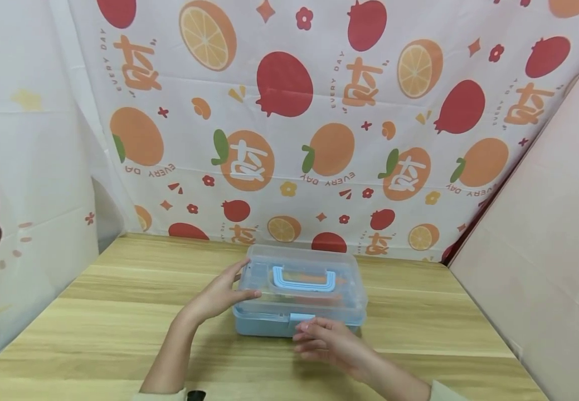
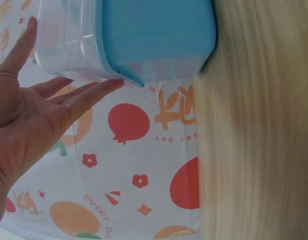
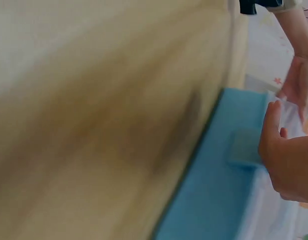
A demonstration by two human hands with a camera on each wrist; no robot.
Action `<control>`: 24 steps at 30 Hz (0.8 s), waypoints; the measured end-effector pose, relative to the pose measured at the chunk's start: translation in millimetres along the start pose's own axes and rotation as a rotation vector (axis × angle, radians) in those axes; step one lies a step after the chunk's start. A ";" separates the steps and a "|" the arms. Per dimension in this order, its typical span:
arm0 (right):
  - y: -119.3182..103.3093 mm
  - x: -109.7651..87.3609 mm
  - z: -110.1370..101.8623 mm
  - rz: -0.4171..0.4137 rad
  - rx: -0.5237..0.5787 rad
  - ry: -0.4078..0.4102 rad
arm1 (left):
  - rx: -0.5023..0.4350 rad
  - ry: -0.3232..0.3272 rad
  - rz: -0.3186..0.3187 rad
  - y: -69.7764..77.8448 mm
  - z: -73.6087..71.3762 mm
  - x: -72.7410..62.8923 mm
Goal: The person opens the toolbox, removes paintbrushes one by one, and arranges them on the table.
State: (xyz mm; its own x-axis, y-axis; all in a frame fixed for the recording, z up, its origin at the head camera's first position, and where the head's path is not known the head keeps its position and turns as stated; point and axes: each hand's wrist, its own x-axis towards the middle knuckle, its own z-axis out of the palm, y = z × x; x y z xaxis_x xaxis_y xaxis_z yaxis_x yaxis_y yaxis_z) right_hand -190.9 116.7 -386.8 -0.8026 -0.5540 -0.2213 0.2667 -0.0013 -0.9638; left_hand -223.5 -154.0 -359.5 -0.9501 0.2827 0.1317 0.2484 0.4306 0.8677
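Note:
A plastic storage box with a light blue base [image 1: 264, 327] and a clear lid [image 1: 274, 306] sits on the table, its lid down. On top is a blue carry handle [image 1: 304, 287]; a blue latch [image 1: 299, 318] is at the front. My left hand [image 1: 219, 295] is at the box's left end, fingers spread, thumb over the lid's front corner. In the left wrist view, the fingertips of that hand [image 2: 34, 112] are at the lid's edge. My right hand [image 1: 331, 342] is at the latch with loosely bent fingers; whether it touches the latch I cannot tell. Contents blur through the lid.
The box stands on a wood-grain table [image 1: 118, 312], near its back edge. Behind it hangs a white cloth [image 1: 289, 139] with fruit prints. Pale panels stand at the left [image 1: 28, 167] and right [image 1: 545, 250].

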 end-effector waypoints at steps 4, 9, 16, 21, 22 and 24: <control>11.9 1.7 1.8 0.093 0.180 0.006 | 0.001 0.007 -0.003 -0.2 0.0 0.9; 19.7 4.4 2.8 0.167 0.391 0.057 | 0.007 0.012 -0.011 -0.8 0.9 1.4; 21.5 8.3 3.9 0.205 0.682 0.147 | 0.007 0.015 -0.012 -2.6 1.8 0.7; 20.3 11.6 6.6 0.197 0.796 0.188 | 0.006 0.015 -0.011 -3.8 2.1 0.3; 20.4 12.4 7.5 0.193 0.808 0.199 | 0.004 0.015 -0.012 -3.8 2.2 0.4; 21.5 14.0 9.4 0.181 0.822 0.224 | 0.005 0.016 -0.014 -3.8 2.1 0.5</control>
State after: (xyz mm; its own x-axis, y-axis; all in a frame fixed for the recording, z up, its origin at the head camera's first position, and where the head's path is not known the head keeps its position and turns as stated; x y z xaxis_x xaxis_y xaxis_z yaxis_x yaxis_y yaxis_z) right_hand -191.4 101.1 -409.2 -0.7734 -0.4272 -0.4683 0.6319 -0.5773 -0.5171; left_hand -224.5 -153.7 -363.7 -0.9562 0.2634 0.1275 0.2364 0.4384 0.8671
